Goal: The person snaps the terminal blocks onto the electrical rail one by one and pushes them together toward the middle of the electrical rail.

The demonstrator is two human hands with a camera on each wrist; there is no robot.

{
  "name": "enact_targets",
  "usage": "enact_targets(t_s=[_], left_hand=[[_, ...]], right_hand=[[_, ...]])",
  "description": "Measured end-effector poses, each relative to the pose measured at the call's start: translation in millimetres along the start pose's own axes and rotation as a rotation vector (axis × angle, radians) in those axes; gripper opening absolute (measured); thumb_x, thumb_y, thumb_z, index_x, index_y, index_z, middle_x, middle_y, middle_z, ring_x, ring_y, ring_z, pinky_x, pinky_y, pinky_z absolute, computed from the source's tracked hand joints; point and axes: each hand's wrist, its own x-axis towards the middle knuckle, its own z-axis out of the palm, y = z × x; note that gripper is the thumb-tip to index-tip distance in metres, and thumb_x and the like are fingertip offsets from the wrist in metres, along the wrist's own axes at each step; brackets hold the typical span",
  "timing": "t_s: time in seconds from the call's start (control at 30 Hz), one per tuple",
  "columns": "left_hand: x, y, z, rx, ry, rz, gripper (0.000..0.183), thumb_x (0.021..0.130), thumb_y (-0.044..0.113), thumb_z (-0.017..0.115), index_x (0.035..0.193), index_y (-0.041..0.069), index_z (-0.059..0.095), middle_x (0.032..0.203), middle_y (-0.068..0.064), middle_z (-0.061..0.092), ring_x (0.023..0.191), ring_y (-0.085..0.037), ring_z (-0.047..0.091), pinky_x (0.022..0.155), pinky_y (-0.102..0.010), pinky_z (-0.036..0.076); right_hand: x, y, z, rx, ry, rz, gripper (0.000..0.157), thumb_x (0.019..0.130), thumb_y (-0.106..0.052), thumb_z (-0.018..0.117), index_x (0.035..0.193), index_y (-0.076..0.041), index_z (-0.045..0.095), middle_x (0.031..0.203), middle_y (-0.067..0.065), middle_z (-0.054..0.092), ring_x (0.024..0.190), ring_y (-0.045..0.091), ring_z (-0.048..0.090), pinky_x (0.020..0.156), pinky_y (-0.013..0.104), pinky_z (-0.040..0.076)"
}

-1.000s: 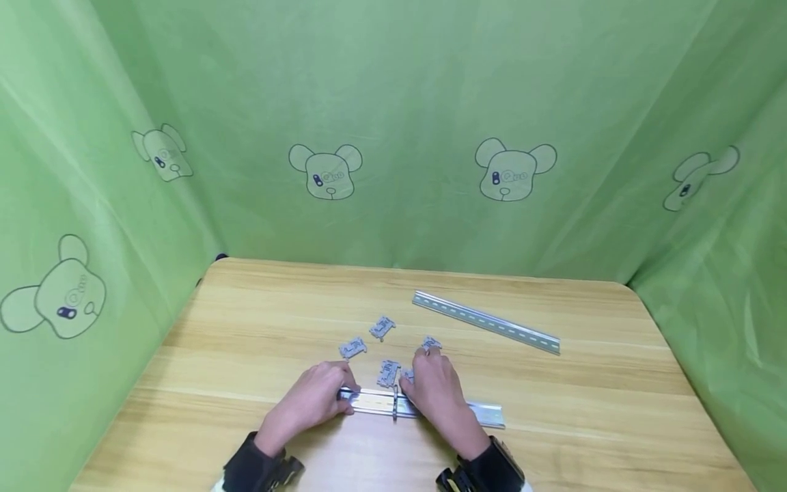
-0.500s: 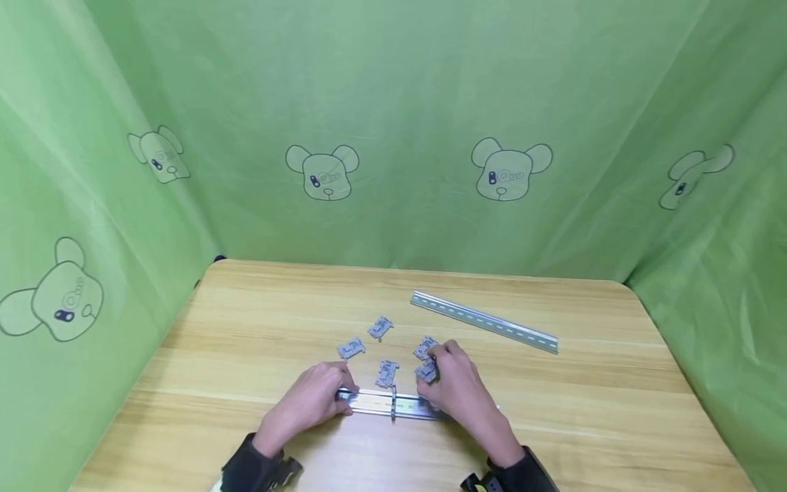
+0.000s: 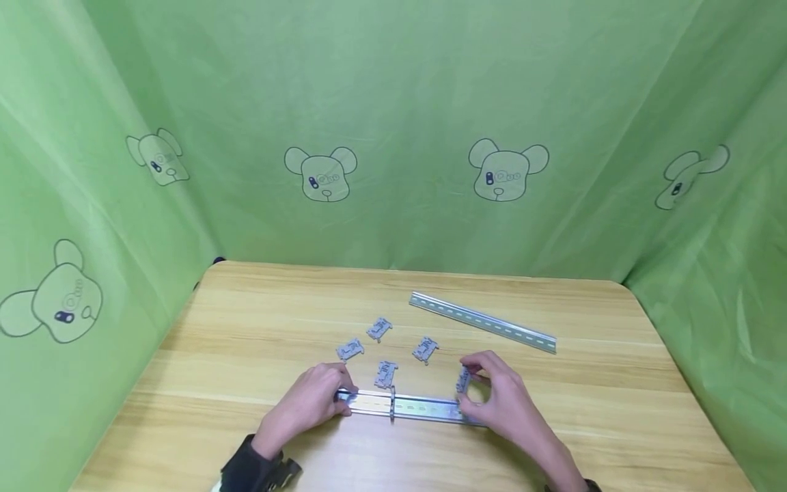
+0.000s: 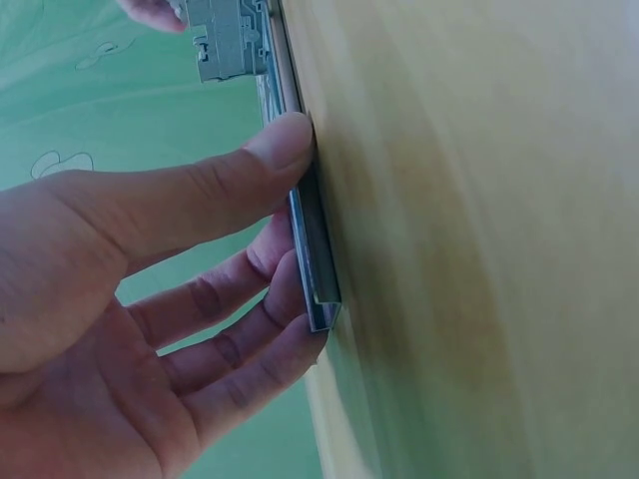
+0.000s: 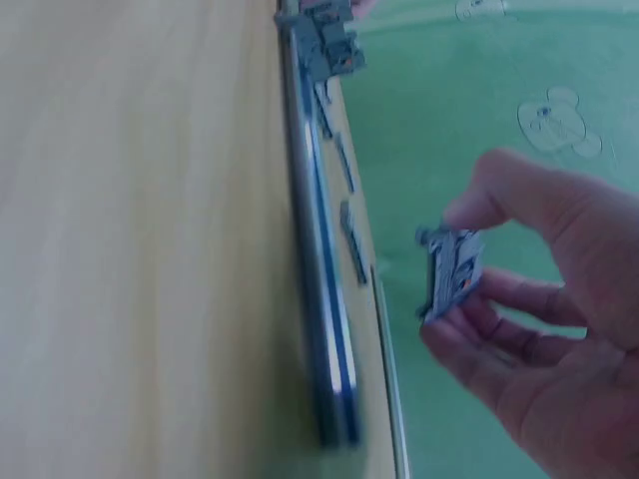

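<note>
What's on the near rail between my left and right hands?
In the head view, one gray terminal block stands crosswise on the DIN rail between your left hand and right hand.

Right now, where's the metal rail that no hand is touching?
In the head view, the untouched rail lies slanted on the far half of the table, right of centre, beyond the right hand and the gray block it pinches.

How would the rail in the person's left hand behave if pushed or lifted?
The rail looks like thin metal with folded edges, so it's probably stiff, not floppy. Lying flat on the table, it would likely slide or swivel rather than roll. The grey block standing across it may make it top-heavy when lifted.
</note>
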Motion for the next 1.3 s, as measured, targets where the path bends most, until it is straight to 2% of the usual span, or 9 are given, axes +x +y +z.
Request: enact_targets(t_s=[0.13,0.3,0.57,0.77,0.9,1.3], left_hand=[[0.6,0.2,0.0,-0.005,0.000,0.006,0.027,0.069,0.020,0.085,0.093,0.010,0.078,0.091,-0.001,0.072,0.077,-0.013,0.066,0.069,-0.026,0.058],[0.7,0.0,0.3,-0.003,-0.001,0.008,0.027,0.069,0.020,0.085,0.093,0.010,0.078,0.091,-0.002,0.072,0.077,-0.014,0.066,0.069,-0.028,0.058],[0.3,-0.6,0.5,0.000,-0.004,-0.001,0.027,0.069,0.022,0.085,0.093,0.011,0.078,0.090,-0.001,0.072,0.078,-0.014,0.066,0.071,-0.030,0.058],[1.4,-1.6,1.3,-0.015,-0.006,-0.016,0.028,0.069,0.021,0.085,0.093,0.010,0.078,0.092,-0.001,0.072,0.079,-0.014,0.066,0.072,-0.030,0.058],[1.9,-1.2,0.7,-0.014,-0.008,-0.014,0.028,0.069,0.021,0.085,0.093,0.010,0.078,0.092,-0.001,0.072,0.079,-0.014,0.066,0.072,-0.029,0.058],[1.6,1.4,-2.1,-0.007,-0.015,-0.015,0.028,0.069,0.021,0.085,0.093,0.010,0.078,0.092,-0.001,0.072,0.078,-0.014,0.065,0.072,-0.030,0.058]], right_hand=[[-12.3,15.6,-9.4,0.039,-0.016,0.000,0.058,0.060,-0.003,0.081,0.114,-0.001,0.062,0.111,0.007,0.063,0.102,0.022,0.063,0.085,0.030,0.057],[-23.9,33.1,-21.2,0.001,-0.012,-0.025,0.060,0.058,0.000,0.082,0.114,-0.002,0.061,0.110,0.009,0.065,0.101,0.023,0.064,0.085,0.034,0.057],[-34.0,46.4,-33.3,0.112,-0.044,-0.170,0.063,0.057,0.013,0.081,0.116,0.002,0.061,0.110,0.009,0.063,0.100,0.026,0.063,0.085,0.032,0.056],[-39.3,55.6,-38.8,0.225,-0.057,-0.240,0.065,0.055,0.020,0.080,0.115,0.004,0.060,0.111,0.015,0.061,0.101,0.027,0.063,0.086,0.029,0.055],[-42.5,63.3,-39.8,0.242,-0.055,-0.294,0.066,0.053,0.022,0.080,0.113,0.004,0.059,0.108,0.017,0.060,0.101,0.025,0.063,0.087,0.027,0.055],[-47.2,64.1,-40.6,0.225,-0.087,-0.248,0.063,0.055,0.018,0.083,0.112,0.002,0.061,0.109,0.014,0.063,0.102,0.025,0.064,0.086,0.027,0.055]])
